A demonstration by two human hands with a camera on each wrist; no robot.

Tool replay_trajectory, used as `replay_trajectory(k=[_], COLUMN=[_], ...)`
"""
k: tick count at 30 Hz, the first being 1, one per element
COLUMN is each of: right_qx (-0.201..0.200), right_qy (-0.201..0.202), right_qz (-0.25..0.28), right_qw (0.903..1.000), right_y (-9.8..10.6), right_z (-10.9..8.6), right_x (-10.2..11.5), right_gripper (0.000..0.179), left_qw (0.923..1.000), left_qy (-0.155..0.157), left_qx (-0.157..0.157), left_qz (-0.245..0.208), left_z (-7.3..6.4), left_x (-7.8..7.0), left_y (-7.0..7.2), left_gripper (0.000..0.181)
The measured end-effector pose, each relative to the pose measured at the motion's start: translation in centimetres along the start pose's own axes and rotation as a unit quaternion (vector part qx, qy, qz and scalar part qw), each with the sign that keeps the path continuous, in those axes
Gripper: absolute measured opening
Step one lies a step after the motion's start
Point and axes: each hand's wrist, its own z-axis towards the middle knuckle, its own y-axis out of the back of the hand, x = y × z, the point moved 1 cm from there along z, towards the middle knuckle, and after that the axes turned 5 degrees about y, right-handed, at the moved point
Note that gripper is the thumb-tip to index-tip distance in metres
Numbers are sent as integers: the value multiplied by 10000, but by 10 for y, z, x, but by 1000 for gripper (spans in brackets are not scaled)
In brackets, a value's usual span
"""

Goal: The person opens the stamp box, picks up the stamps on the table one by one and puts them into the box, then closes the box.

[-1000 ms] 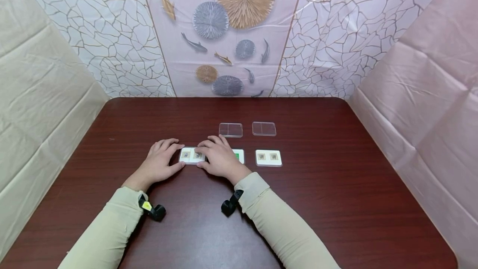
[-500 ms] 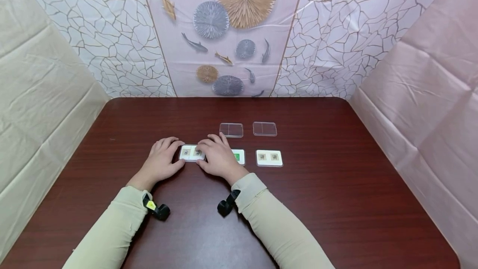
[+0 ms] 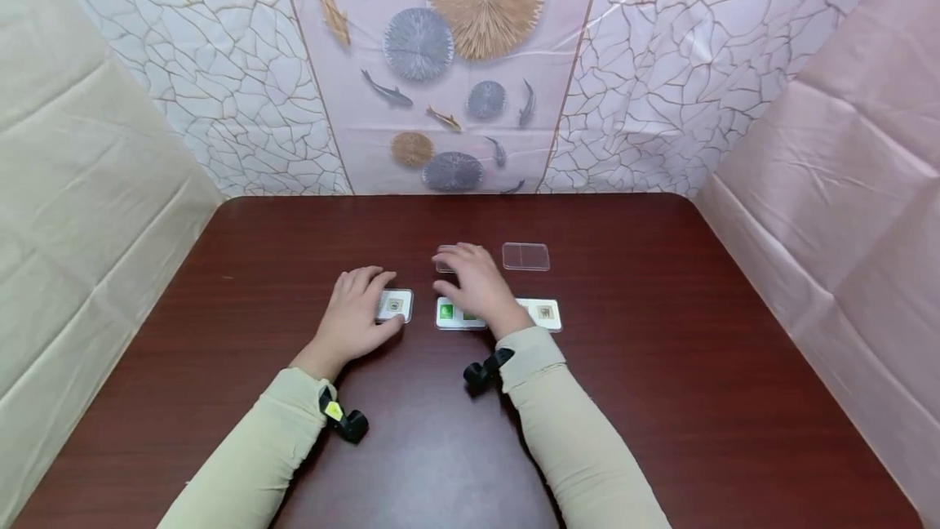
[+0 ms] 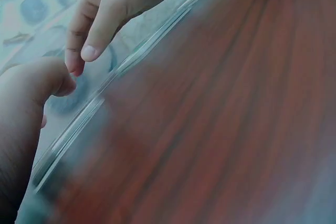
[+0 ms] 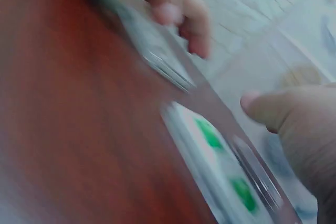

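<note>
A small clear flat case with a white insert and stamp-like squares (image 3: pixel 395 305) lies on the table. My left hand (image 3: pixel 356 313) is over its left half, fingers near the far edge and thumb near the close edge; in the right wrist view those fingertips hang loosely above it. My right hand (image 3: pixel 477 284) is off that case, fingers extended over a clear lid (image 3: pixel 441 261) and partly covering it. Below the right hand lies a second case with green squares (image 3: pixel 446 313), its right part hidden by the wrist. Nothing shows between the right fingers and thumb.
A third case with brownish squares (image 3: pixel 546 313) lies to the right, partly behind the right wrist. Another clear lid (image 3: pixel 526 256) lies at the back. The brown tabletop (image 3: pixel 624 398) stretches around, with patterned cloth (image 3: pixel 485 96) hanging behind and at the sides.
My right hand has left the left case and moved right and away toward the clear lid, uncovering the green squares. My left hand has slid right over the case.
</note>
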Motion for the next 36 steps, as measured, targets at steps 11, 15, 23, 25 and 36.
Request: replay_trajectory(k=[11,15,23,25,36], right_qx=[251,361,458,429,569], right_qy=[-1088,-1177,-1182,-1159,-600], right_qz=[227,211,63,12,-166], right_qw=[9935,9922,9919,9923,9964], right_y=[12,10,11,12,15], right_z=[-7,-4,-3,-5,-23], right_x=[-51,-53,-51,-52,-51], right_gripper=[56,56,47,44,44], left_qw=[9980,9970,9962,9963,9954], left_qy=[-218,-318,-298,-273,63], left_qx=[400,450,451,483,606], left_qz=[450,539,678,656,735], left_z=[16,18,21,21,19], left_x=[-47,-56,-59,-59,-58], left_y=[-23,-29,-31,-31,-29], left_gripper=[79,77,64,64,73])
